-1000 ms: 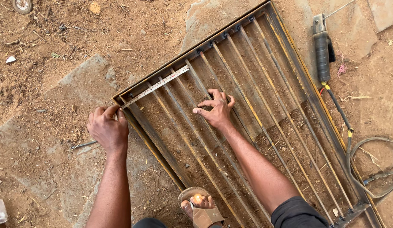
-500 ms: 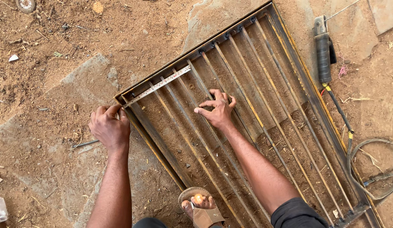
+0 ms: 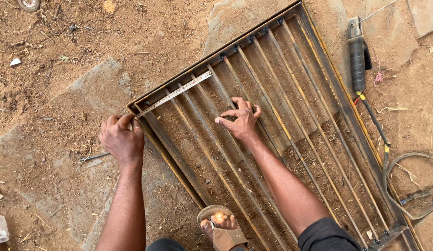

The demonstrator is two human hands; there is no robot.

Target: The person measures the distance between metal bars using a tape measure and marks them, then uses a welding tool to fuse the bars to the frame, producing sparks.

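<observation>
**Both hands on a metal grille, a steel rule laid across its bars**

The left hand (image 3: 121,139) grips the near-left corner of the metal grille (image 3: 339,100), which lies flat on the dirt ground (image 3: 63,56). Its fingers curl over the corner of the frame and close on it, with the thumb tip pressing just where the lower end of the steel rule (image 3: 175,93) meets the frame. From that pinch the rule runs up and to the right, lying slantwise across the first few bars and ending just short of the top rail.

The right hand (image 3: 240,120) rests to the right of that grip, well inside the frame. Its fingers are spread and bent, with the fingertips pressed down on the bars; it holds nothing, only touching the metal. The rule's far end lies above and to the left of this hand, apart from it.

Below the two hands, a foot in a sandal (image 3: 223,227) stands at the frame's lower edge, between the forearms. Far to the right of the right hand, beyond the grille's outer rail, a welding electrode holder (image 3: 357,56) with a dark handle lies on the ground, and its cable (image 3: 388,162) trails down and loops near the frame's lower right corner. A flat stone slab (image 3: 93,81) lies under the left-hand corner.
</observation>
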